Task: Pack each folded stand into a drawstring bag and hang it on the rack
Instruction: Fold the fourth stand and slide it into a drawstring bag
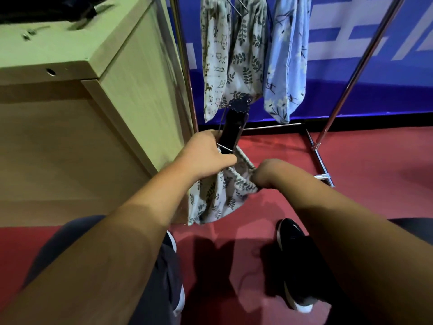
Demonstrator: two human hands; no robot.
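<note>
While left grip clasps folded stand | its foot at bag mouth | right grip pinches rim

Dim, edges bowed; shadows on floor; desk seemingly blurred

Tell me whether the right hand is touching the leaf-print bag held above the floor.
Touching. The head view shows the right hand gripping the leaf-print bag at its rim, with the fabric bunched in its grip.

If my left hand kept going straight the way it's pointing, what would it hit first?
Likely the hanging leaf-print bag: the folded stand in your left hand aims at it; depth unclear.
</note>
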